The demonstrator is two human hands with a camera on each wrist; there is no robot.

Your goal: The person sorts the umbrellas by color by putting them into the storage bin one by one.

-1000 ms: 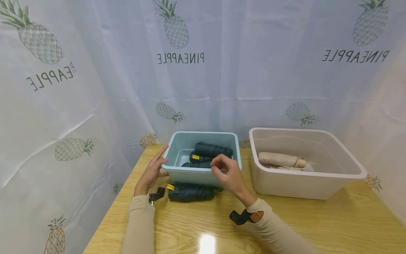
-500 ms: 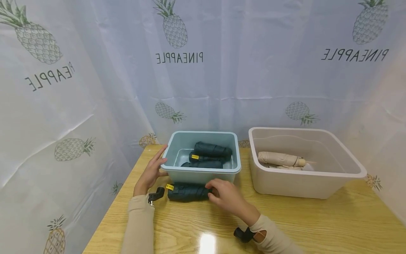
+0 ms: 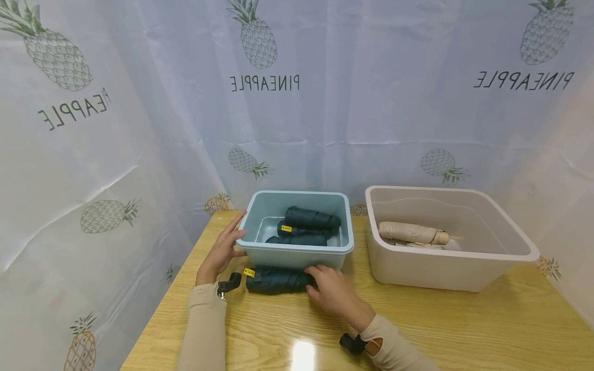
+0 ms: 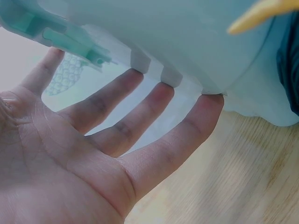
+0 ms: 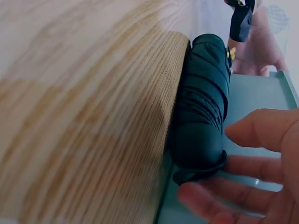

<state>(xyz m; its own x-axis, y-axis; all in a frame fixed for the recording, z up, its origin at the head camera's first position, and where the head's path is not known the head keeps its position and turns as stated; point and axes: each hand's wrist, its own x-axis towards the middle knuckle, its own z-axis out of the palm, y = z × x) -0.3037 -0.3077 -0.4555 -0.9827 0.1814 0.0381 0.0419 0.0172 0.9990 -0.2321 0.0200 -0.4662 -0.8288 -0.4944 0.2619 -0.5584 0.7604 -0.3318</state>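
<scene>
In the head view, my left hand (image 3: 221, 253) is at the left side of a light blue bin (image 3: 297, 256). Its fingertips (image 4: 212, 100) touch the outer wall, fingers nearly straight. A folded dark green umbrella (image 3: 278, 282) with a yellow tag (image 3: 249, 272) lies on the table along the bin's front. My right hand (image 3: 333, 289) is at that umbrella's right end, thumb and fingers spread to either side. In the right wrist view, blurred fingertips (image 5: 194, 196) reach the dark strap (image 5: 201, 175) at the end, and the thumb is close beside the cloth.
Several folded dark umbrellas (image 3: 312, 218) lie inside the blue bin. To the right stands a larger beige bin (image 3: 431, 268) holding folded beige umbrellas (image 3: 410, 232). A pineapple-print curtain (image 3: 343, 118) hangs behind and beside the wooden table (image 3: 278, 324).
My right hand has come down from the blue bin's front rim to the right end of the umbrella on the table. My left hand has stayed against the bin.
</scene>
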